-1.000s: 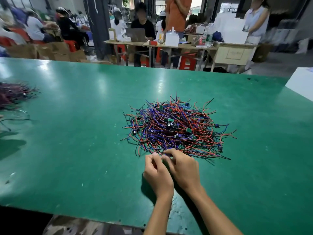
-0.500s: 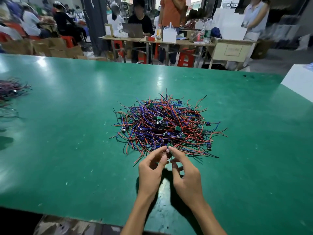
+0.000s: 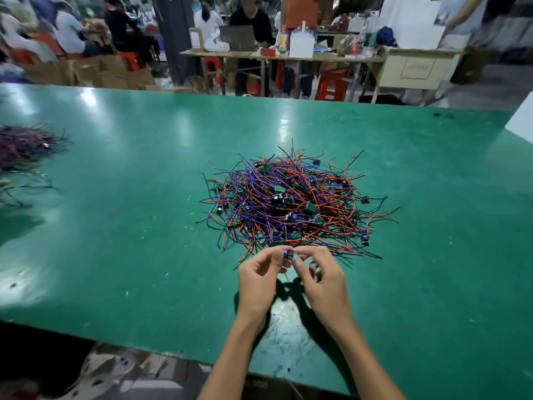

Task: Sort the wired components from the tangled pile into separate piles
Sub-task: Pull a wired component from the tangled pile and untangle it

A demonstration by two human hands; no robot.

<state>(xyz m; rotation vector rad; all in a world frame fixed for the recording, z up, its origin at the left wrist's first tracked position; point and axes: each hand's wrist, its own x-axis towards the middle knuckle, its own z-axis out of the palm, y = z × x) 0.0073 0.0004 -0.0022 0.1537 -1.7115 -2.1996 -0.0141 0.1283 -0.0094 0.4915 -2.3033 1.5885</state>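
Currently both hands — left hand and right hand — pinch one small wired component just beside the tangled pile on the green desk.

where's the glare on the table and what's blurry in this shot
Head view: bright glare streaks on the green table at the far middle and the near left; the people and benches behind are motion-blurred; the tangled pile is fairly sharp; the left hand and right hand cast dark shadows beneath.
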